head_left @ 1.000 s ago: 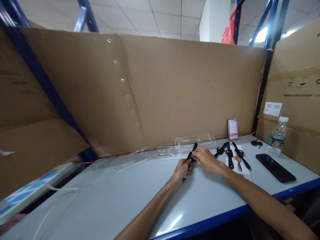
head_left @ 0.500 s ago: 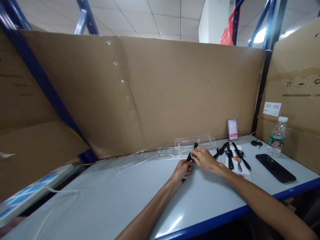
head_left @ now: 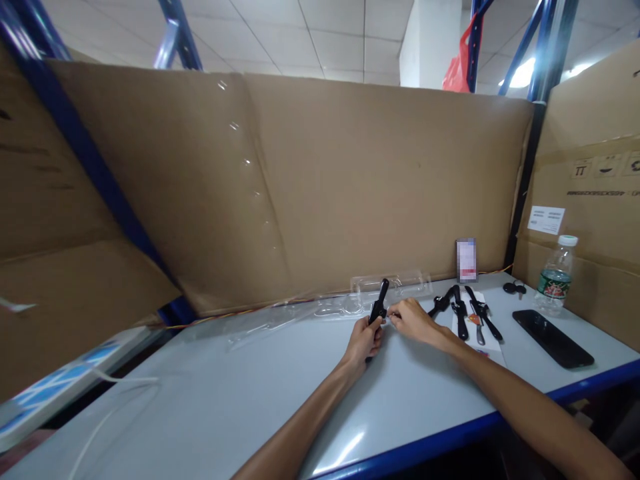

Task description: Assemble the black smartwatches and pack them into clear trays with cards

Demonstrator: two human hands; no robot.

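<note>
My left hand [head_left: 364, 341] is wrapped round a black-handled tool [head_left: 382, 293], which stands tilted with its upper end above the fingers. Just right of it, my right hand [head_left: 411, 320] is closed in a pinch near the tool's middle. Something small and thin shows at its fingertips, too small to make out. To the right, several similar black tools [head_left: 459, 312] lie beside and on a white card [head_left: 493, 343] with an orange mark.
Clear plastic packaging [head_left: 340, 305] lies along the cardboard wall [head_left: 350, 187]. A phone [head_left: 467, 260] leans upright at the back. Keys [head_left: 514, 288], a bottle [head_left: 554, 283] and a black phone [head_left: 553, 339] are on the right. A white cable [head_left: 125, 380] crosses the table [head_left: 225, 413] at left.
My right hand has moved a little right, away from the tool, baring its middle. The tool in my left hand has tilted slightly and its upper end is further left and higher.
</note>
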